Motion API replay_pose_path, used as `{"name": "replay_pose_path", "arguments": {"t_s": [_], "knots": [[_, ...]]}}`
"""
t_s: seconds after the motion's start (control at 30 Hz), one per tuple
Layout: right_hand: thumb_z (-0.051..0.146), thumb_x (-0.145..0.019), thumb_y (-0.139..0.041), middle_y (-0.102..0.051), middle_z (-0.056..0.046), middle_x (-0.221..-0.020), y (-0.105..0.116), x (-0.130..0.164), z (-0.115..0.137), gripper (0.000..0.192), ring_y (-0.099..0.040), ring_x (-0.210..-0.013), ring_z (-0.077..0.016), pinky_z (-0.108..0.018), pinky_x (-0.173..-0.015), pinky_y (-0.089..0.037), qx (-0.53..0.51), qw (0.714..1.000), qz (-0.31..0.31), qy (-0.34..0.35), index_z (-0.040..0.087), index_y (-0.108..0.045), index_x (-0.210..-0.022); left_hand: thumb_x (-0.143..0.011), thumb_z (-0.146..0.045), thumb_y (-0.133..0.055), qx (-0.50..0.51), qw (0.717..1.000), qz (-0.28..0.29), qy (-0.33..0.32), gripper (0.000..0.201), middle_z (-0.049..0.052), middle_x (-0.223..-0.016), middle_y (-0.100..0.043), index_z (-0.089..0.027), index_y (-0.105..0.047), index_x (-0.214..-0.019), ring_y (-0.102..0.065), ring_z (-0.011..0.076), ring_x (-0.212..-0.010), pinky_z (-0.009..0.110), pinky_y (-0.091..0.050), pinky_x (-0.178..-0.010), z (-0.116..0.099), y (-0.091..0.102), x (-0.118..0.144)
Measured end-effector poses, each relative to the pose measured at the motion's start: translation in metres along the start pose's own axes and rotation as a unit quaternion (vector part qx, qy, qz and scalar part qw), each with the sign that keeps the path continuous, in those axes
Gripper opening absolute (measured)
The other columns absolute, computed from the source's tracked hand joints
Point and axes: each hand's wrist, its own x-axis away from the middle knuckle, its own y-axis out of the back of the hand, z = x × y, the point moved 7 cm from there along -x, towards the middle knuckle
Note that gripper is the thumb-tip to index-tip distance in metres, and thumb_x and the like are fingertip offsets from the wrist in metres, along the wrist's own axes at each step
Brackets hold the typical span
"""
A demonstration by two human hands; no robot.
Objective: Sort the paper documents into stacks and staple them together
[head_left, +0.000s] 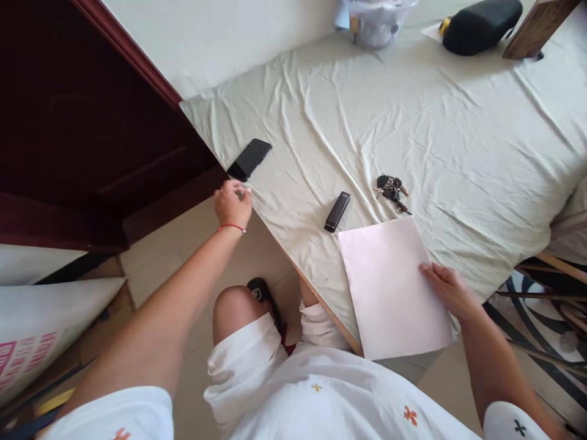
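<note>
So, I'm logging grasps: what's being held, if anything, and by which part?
The right hand holds the pale paper by its right edge; the left hand appears to hold nothing.

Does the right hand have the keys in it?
No, the right hand has its thumb on the paper, and the keys lie on the cloth.

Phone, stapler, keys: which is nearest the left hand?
The black phone, lying flat just beyond the left hand; the stapler and keys lie farther off, nearer the paper.
</note>
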Motion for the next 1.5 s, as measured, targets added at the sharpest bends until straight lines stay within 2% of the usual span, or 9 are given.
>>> {"name": "replay_pose_path", "arguments": {"t_s": [0.1,0.23,0.37,0.57,0.67,0.87,1.03,1.2,1.5], "knots": [[0.06,-0.081,-0.07,-0.065,-0.001,-0.06,-0.003,0.0,-0.002,0.04,-0.058,-0.054,-0.0181,-0.026,-0.043,-0.042,-0.003,1.0,0.001,-0.015,0.021,-0.067,-0.075,-0.082,-0.035,-0.076,-0.078,0.997,0.0,-0.004,0.071,0.023,-0.154,-0.047,-0.012,-0.048,-0.143,-0.042,0.0393,-0.143,0.053,-0.032,-0.117,0.007,0.001,-0.04],[0.058,-0.08,-0.073,-0.068,-0.003,-0.065,-0.006,0.001,-0.003,0.038,-0.063,-0.058,-0.0211,-0.028,-0.046,-0.047,-0.023,0.998,0.032,-0.04,0.021,-0.069,-0.081,-0.082,-0.047,-0.079,-0.127,0.988,0.086,0.014,0.104,0.026,-0.167,-0.024,-0.001,-0.024,-0.157,-0.022,0.0392,-0.155,0.055,-0.018,-0.125,0.015,-0.021,-0.073],[0.054,-0.08,-0.076,-0.072,-0.005,-0.073,-0.009,0.002,-0.004,0.037,-0.066,-0.062,-0.0222,-0.029,-0.05,-0.051,-0.054,0.995,0.062,-0.063,0.021,-0.07,-0.092,-0.086,-0.054,-0.074,-0.134,0.979,0.118,0.099,0.1,0.029,-0.162,-0.033,0.003,-0.026,-0.153,-0.034,0.039,-0.147,0.054,-0.027,-0.119,0.026,-0.035,-0.092],[0.056,-0.081,-0.075,-0.073,-0.004,-0.076,-0.011,0.005,-0.004,0.038,-0.066,-0.062,-0.0213,-0.029,-0.052,-0.052,-0.057,0.995,0.056,-0.065,0.02,-0.07,-0.094,-0.085,-0.056,-0.074,-0.153,0.984,0.089,-0.013,0.099,0.023,-0.165,-0.032,-0.003,-0.027,-0.155,-0.027,0.0383,-0.151,0.055,-0.02,-0.123,-0.006,-0.046,-0.112],[0.055,-0.082,-0.073,-0.072,-0.004,-0.074,-0.01,0.005,-0.001,0.035,-0.065,-0.062,-0.021,-0.028,-0.052,-0.051,-0.039,0.997,0.045,-0.053,0.02,-0.07,-0.088,-0.085,-0.049,-0.077,-0.13,0.987,0.091,0.029,0.095,0.026,-0.156,-0.042,-0.002,-0.031,-0.153,-0.039,0.041,-0.144,0.057,-0.03,-0.118,-0.015,-0.054,-0.118],[0.061,-0.081,-0.07,-0.068,-0.005,-0.065,-0.005,0.005,0.007,0.041,-0.065,-0.063,-0.0243,-0.031,-0.052,-0.051,0.018,1.0,0.002,-0.014,0.022,-0.066,-0.071,-0.082,-0.053,-0.077,-0.166,0.98,0.092,0.059,0.074,0.031,-0.147,-0.049,0.003,-0.058,-0.126,-0.04,0.0445,-0.14,0.059,-0.033,-0.115,-0.025,-0.06,-0.119],[0.061,-0.08,-0.071,-0.068,-0.005,-0.067,-0.005,0.005,0.008,0.041,-0.061,-0.059,-0.0216,-0.029,-0.049,-0.048,0.032,0.999,-0.001,-0.012,0.022,-0.065,-0.072,-0.09,-0.066,-0.058,-0.068,0.992,0.09,0.052,0.07,0.02,-0.131,-0.059,0.001,-0.065,-0.11,-0.031,0.0435,-0.147,0.059,-0.024,-0.114,-0.023,-0.056,-0.111],[0.059,-0.081,-0.071,-0.071,-0.006,-0.073,-0.007,0.005,0.004,0.037,-0.062,-0.064,-0.0226,-0.03,-0.052,-0.05,0.013,1.0,0.017,-0.012,0.022,-0.067,-0.079,-0.066,-0.053,-0.085,-0.091,0.99,0.097,0.055,0.074,0.026,-0.145,-0.049,-0.009,-0.064,-0.122,-0.037,0.0488,-0.142,0.065,-0.026,-0.115,-0.018,-0.055,-0.109],[0.057,-0.08,-0.072,-0.069,-0.005,-0.071,-0.007,0.004,0.008,0.036,-0.063,-0.066,-0.0231,-0.03,-0.054,-0.051,0.013,1.0,0.011,-0.002,0.022,-0.066,-0.077,-0.063,-0.047,-0.087,-0.079,0.99,0.115,0.025,0.106,0.032,-0.155,-0.037,-0.009,-0.039,-0.15,-0.032,0.0499,-0.147,0.067,-0.026,-0.117,-0.004,-0.049,-0.099]]}}
